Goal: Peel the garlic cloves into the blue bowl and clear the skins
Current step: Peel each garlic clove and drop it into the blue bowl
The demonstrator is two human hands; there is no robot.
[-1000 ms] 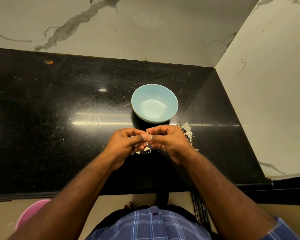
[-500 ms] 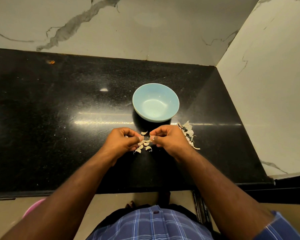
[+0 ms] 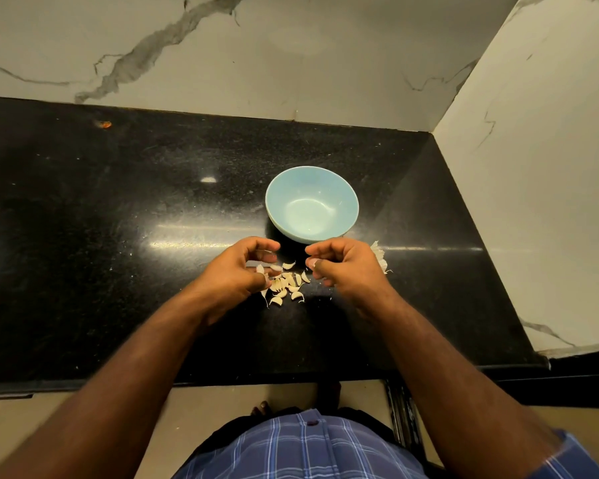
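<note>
Black granite counter (image 3: 118, 236) under marble walls (image 3: 291, 63); left hand (image 3: 236, 271) and right hand (image 3: 346, 267) curled, seemingly holding nothing.

- There is only one camera. It sits up on the person's head.
- It looks forward and down, over the person's own checked shirt (image 3: 301, 447) and along both arms.
- The black counter (image 3: 118, 236) fills the middle of the view, with its front edge low down and the floor showing under it.
- The marble wall (image 3: 256, 57) stands across the top, and a side wall (image 3: 533, 167) closes the right.
- The blue bowl (image 3: 312, 203) is near the middle of the view.
- The view is very wide, so the counter edges look bent and the arms look long.
- With just one view, no part of the scene is shared with another.
</note>
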